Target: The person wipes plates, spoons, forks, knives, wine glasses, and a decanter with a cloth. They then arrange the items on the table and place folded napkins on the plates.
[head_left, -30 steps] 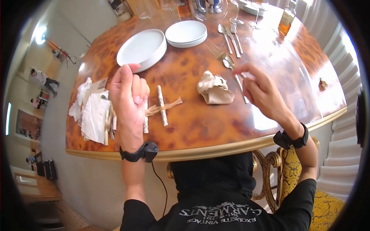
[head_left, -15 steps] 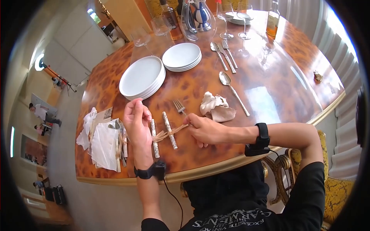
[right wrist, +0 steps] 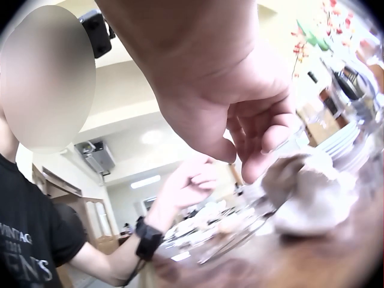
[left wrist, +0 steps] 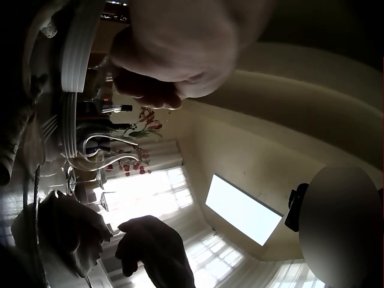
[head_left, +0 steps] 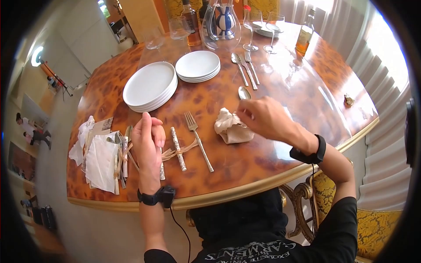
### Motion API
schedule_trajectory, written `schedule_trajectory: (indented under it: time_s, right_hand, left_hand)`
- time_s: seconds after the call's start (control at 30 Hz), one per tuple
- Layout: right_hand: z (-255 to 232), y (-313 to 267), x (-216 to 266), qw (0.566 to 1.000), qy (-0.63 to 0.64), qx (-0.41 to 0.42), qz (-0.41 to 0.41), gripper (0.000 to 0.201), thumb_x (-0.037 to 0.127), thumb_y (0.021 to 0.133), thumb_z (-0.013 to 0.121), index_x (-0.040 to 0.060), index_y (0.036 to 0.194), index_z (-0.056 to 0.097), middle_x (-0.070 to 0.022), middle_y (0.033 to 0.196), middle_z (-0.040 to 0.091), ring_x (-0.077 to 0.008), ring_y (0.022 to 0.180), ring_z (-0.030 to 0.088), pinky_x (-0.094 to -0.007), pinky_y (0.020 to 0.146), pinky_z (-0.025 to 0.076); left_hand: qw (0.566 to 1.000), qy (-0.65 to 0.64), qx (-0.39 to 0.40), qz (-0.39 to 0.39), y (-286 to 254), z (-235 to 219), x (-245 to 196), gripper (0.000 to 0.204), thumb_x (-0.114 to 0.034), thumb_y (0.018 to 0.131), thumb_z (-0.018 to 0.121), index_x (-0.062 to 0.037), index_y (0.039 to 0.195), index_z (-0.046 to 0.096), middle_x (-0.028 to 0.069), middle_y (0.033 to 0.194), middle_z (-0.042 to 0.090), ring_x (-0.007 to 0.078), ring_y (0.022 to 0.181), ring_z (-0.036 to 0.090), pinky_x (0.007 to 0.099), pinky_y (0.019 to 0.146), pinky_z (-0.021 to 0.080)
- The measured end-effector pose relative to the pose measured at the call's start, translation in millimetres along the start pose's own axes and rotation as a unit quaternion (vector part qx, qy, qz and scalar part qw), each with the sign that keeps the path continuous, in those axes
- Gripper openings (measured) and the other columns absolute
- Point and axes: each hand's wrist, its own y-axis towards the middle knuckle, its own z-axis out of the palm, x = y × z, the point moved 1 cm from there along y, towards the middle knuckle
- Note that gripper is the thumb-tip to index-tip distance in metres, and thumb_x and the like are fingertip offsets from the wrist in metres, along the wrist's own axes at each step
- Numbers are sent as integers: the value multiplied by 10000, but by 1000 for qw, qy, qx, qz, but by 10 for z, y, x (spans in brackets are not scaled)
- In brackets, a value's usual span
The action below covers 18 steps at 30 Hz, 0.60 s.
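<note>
My right hand (head_left: 267, 118) hovers over the table at the right, fingers loosely bent with nothing between them. Beneath it, a spoon (head_left: 244, 93) shows only its bowl, the handle hidden. Just left of this hand sits a crumpled beige napkin (head_left: 234, 128). A silver fork (head_left: 200, 142) lies on the table between the hands, tines pointing away. My left hand (head_left: 149, 142) is held loosely curled above the table's left part, holding nothing. Beside it are two short patterned silver rods (head_left: 178, 149) with a tan raffia tie; the hand partly covers one.
White napkins (head_left: 101, 164) and cutlery are piled at the left. Stacks of large plates (head_left: 151, 85) and smaller plates (head_left: 198, 65) stand behind. Farther off are a spoon, knife and fork set (head_left: 246, 70), wine glasses (head_left: 252, 28), a glass decanter (head_left: 221, 26) and a bottle (head_left: 305, 35).
The right hand brought the fork leftward from beside the spoon, laid it left of the napkin, let go and moved back right over the spoon. The left hand stayed nearly in place.
</note>
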Motion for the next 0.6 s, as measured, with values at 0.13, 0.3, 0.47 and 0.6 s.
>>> schedule_trajectory:
  time_s: [0.13,0.3,0.47,0.6]
  right_hand:
    - [-41,-25,-618,990,-68,58,107,262,259,854,620,4,816,660,-189,726,661,-351,680,654,-414,624,508]
    - [278,-106,-830,981,-89,91,147,352,328,822,643,-23,827,671,-217,712,652,-348,673,663,-407,641,519]
    - [299,63,-1032,959,101,162,210,335,269,836,602,-9,650,586,-124,539,565,-245,473,577,-365,470,449]
    - [34,237,-694,926,249,166,232,328,224,911,553,26,652,514,-10,525,489,-90,418,472,-269,376,347]
  left_hand:
    - [1000,-3,7,-1,-48,35,-41,294,-252,1032,478,-29,894,611,-20,468,389,75,426,353,235,437,281]
    - [999,34,-35,-12,-48,75,-21,154,-167,990,551,-21,974,594,-20,534,445,66,456,395,222,451,310]
    - [985,149,43,-72,-62,101,-34,220,-207,993,540,-8,941,620,-1,583,531,50,501,472,183,477,361]
    - [886,391,248,3,-182,287,48,282,-283,939,603,-17,1021,650,80,776,611,203,696,598,335,654,489]
